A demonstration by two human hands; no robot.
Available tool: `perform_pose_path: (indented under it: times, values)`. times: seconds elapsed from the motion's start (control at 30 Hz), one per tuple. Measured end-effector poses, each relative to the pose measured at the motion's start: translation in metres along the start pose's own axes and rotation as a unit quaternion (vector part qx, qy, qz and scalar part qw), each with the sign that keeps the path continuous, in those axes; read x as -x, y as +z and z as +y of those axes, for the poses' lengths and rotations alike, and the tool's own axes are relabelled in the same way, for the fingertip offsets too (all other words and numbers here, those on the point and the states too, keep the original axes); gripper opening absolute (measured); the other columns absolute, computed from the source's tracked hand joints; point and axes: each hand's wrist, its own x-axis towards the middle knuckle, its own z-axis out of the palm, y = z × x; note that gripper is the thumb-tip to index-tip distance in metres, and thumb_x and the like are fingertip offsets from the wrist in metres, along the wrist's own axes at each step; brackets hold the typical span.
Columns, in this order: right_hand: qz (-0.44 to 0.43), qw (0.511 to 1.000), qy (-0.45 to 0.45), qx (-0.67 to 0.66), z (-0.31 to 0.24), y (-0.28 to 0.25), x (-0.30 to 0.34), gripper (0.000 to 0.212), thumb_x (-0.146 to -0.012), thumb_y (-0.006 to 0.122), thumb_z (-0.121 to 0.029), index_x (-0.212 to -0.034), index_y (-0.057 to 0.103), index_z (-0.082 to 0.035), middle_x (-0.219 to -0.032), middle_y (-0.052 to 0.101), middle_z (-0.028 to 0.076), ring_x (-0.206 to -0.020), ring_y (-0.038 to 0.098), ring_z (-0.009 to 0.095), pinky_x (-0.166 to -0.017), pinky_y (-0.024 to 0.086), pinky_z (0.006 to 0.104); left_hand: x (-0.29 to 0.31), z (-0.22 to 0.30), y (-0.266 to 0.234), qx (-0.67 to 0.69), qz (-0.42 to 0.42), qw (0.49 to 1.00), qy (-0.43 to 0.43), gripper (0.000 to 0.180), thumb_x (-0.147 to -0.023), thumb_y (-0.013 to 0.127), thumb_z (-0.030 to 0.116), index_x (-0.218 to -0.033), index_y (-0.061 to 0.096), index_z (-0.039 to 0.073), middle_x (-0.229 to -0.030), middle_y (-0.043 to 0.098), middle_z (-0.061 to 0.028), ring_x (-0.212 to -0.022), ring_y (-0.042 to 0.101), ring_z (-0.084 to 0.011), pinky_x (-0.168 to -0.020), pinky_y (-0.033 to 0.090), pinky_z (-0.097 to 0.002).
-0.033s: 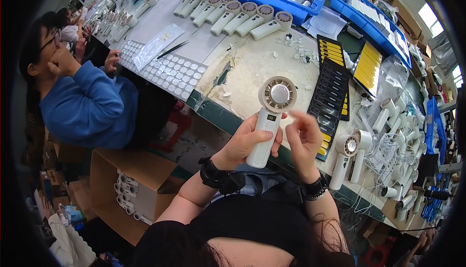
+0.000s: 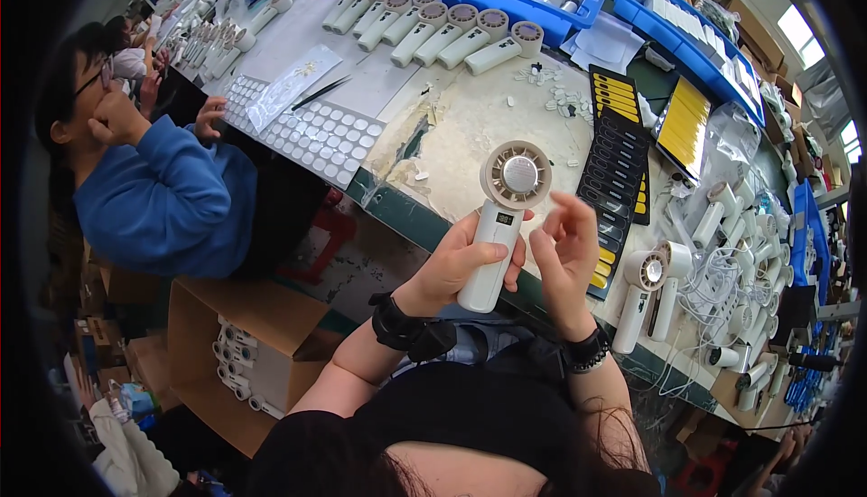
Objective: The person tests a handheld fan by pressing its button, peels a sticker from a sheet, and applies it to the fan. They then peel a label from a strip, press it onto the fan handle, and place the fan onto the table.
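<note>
A white handheld fan (image 2: pixel 519 178) with a beige round head and a small dark display on its handle stands nearly upright over the table's front edge. My left hand (image 2: pixel 461 257) is closed around its handle, thumb across the front. Just right of the handle, my right hand (image 2: pixel 567 253) is raised, fingers loosely bent and apart, with nothing seen in it. Black strip sheets with yellow parts (image 2: pixel 610 181) lie beyond it. Two more fans (image 2: pixel 643 285) rest to the right of that hand.
A row of fans (image 2: pixel 442 45) lies at the back, before a blue bin (image 2: pixel 578 14). Small white pieces (image 2: pixel 564 99) are scattered nearby. A sheet of round stickers (image 2: pixel 339 140) and tweezers (image 2: pixel 321 92) lie left, near a co-worker in a blue sleeve (image 2: pixel 172 199). Cables (image 2: pixel 713 289) tangle at right.
The fingers of my right hand have lifted slightly, away from the fan's handle. My left hand and the fan have stayed in place.
</note>
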Motion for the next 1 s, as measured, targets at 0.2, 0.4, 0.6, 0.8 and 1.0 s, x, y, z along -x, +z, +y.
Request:
perform_pose_path:
  times: [0.2, 0.4, 0.6, 0.8, 1.0]
  values:
    - [-0.008, 0.940, 0.237, -0.246, -0.026, 0.006, -0.017, 0.074, -0.084, 0.051, 0.002, -0.144, 0.009, -0.009, -0.130, 0.040, 0.013, -0.090, 0.056, 0.013, -0.052, 0.050, 0.0195, 0.000, -0.010, 0.000, -0.023, 0.017, 0.999, -0.015, 0.044, -0.081, 0.054, 0.017, -0.119, 0.043, -0.002, -0.082, 0.057, -0.0107, -0.067, 0.059, -0.0166, -0.061, 0.049, -0.0266]
    - [-0.009, 0.932, 0.229, -0.282, -0.017, 0.012, -0.013, 0.073, -0.086, 0.050, 0.001, -0.144, 0.007, -0.009, -0.126, 0.044, 0.014, -0.094, 0.055, 0.014, -0.048, 0.050, 0.0169, 0.000, -0.012, -0.001, -0.020, 0.019, 0.999, -0.022, 0.042, -0.081, 0.054, 0.017, -0.117, 0.043, -0.002, -0.081, 0.057, -0.0108, -0.066, 0.059, -0.0166, -0.060, 0.049, -0.0266]
    - [0.002, 0.945, 0.182, -0.270, -0.001, 0.015, -0.007, 0.074, -0.087, 0.049, 0.000, -0.145, 0.005, -0.011, -0.126, 0.045, 0.015, -0.089, 0.056, 0.013, -0.038, 0.046, 0.0176, -0.001, -0.017, -0.005, -0.040, 0.027, 0.998, -0.027, 0.045, -0.081, 0.054, 0.017, -0.120, 0.042, -0.003, -0.080, 0.057, -0.0110, -0.064, 0.059, -0.0164, -0.058, 0.048, -0.0260]
    - [-0.026, 0.917, 0.250, -0.310, -0.006, 0.007, -0.006, 0.077, -0.087, 0.049, 0.000, -0.146, 0.001, -0.013, -0.125, 0.045, 0.014, -0.083, 0.058, 0.013, -0.039, 0.047, 0.0186, -0.003, -0.018, -0.007, -0.033, 0.024, 0.999, -0.032, 0.031, -0.083, 0.051, 0.010, -0.110, 0.041, -0.001, -0.083, 0.056, -0.0093, -0.065, 0.060, -0.0155, -0.059, 0.050, -0.0269]
    - [-0.025, 0.905, 0.251, -0.343, -0.010, 0.003, -0.006, 0.080, -0.086, 0.050, -0.001, -0.146, -0.001, -0.014, -0.125, 0.046, 0.016, -0.080, 0.058, 0.013, -0.039, 0.048, 0.0189, -0.004, -0.018, 0.000, -0.050, 0.017, 0.998, -0.023, 0.039, -0.081, 0.052, 0.012, -0.116, 0.041, -0.002, -0.079, 0.056, -0.0098, -0.064, 0.058, -0.0159, -0.058, 0.049, -0.0270]
